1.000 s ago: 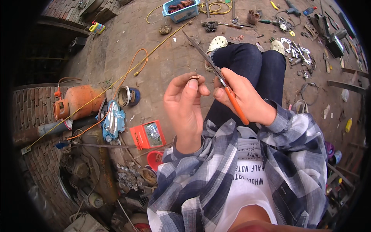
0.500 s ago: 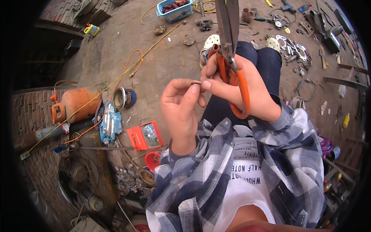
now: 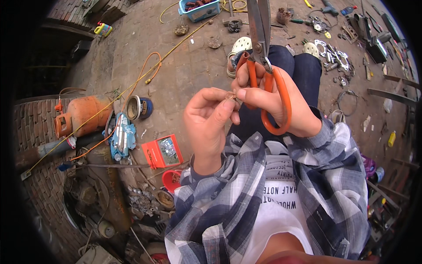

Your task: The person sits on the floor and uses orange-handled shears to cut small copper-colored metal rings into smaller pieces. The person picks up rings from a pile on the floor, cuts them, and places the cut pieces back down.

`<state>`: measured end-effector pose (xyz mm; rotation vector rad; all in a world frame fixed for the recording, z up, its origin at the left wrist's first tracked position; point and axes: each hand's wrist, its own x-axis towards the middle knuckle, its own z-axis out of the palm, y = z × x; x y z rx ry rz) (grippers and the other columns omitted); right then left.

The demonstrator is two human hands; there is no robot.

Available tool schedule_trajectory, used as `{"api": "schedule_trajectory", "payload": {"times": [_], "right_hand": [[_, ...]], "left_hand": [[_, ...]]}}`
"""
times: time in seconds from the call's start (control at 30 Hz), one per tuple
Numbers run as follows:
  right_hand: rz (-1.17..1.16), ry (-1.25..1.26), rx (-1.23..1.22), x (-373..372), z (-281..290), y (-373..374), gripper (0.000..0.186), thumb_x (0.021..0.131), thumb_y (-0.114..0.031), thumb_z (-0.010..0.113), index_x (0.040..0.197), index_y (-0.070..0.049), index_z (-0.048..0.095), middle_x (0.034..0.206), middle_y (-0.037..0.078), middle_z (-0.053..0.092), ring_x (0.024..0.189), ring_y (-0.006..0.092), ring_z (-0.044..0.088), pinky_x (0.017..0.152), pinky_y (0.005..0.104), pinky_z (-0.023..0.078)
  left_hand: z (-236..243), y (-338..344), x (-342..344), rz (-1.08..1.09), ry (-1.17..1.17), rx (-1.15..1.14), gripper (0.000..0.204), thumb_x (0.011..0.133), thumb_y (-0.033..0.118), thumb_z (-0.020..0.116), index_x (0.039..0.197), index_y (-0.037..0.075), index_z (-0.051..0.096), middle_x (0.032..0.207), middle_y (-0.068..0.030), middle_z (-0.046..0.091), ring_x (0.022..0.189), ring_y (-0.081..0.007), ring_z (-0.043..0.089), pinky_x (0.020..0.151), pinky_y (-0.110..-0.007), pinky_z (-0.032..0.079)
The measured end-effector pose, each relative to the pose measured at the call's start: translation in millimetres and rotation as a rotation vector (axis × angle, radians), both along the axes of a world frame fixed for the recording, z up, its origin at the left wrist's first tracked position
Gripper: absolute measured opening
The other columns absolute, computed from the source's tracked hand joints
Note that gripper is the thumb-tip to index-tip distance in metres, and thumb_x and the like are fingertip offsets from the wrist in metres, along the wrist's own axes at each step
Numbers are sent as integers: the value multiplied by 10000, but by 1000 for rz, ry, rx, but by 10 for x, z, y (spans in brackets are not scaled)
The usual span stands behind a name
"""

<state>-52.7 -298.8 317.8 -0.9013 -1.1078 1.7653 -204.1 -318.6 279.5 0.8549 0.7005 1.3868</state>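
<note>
Between the thumb and finger of my left hand (image 3: 205,121) is a small copper-coloured piece, apparently a bit of copper wire (image 3: 230,95). My right hand (image 3: 296,103) is closed around a large pair of shears (image 3: 260,33) with orange handles. Its long dark blades point up and away from me, over my knees. The right thumb also reaches the copper piece, right beside the left fingertips. Most of the right fingers are hidden behind the handles.
To the left lie a red box (image 3: 162,152), a red bowl (image 3: 171,179), an open tin (image 3: 140,108) and an orange gas cylinder (image 3: 83,116). A blue basin (image 3: 200,12) stands ahead on the brick floor. Metal parts (image 3: 340,59) are scattered at the far right.
The copper piece now looks looser and more spread between my fingertips. Both hands have shifted slightly, and the shears have tilted a little while staying in my right hand.
</note>
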Motion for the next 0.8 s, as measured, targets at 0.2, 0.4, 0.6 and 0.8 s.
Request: {"api": "schedule_trajectory", "payload": {"times": [0.2,0.4,0.6,0.8], "right_hand": [[-74,52,58,-29,-93,-1,144,782,-94,592,828,23,521,735,48,584,658,78,545,589,209,436],[-65,46,38,0,-66,-14,151,788,-101,587,846,19,517,771,60,596,673,90,552,629,213,441],[-33,60,38,32,8,-28,154,793,-92,584,856,26,507,799,76,601,719,100,559,664,231,446],[-101,54,50,21,-67,-30,159,787,-105,585,851,21,513,743,55,583,641,94,547,620,230,447]], "left_hand": [[27,-14,11,1,-7,-8,113,830,83,621,863,-12,570,769,-94,581,553,-112,527,459,-207,426],[24,1,5,23,38,60,74,824,44,600,823,-11,551,764,-95,566,546,-108,511,464,-204,412],[29,1,-19,36,68,108,58,803,-39,587,840,-33,543,805,-103,572,607,-124,562,528,-216,462],[48,3,23,74,171,146,86,794,-55,598,856,-31,543,819,-98,570,631,-123,570,554,-220,474]]}}
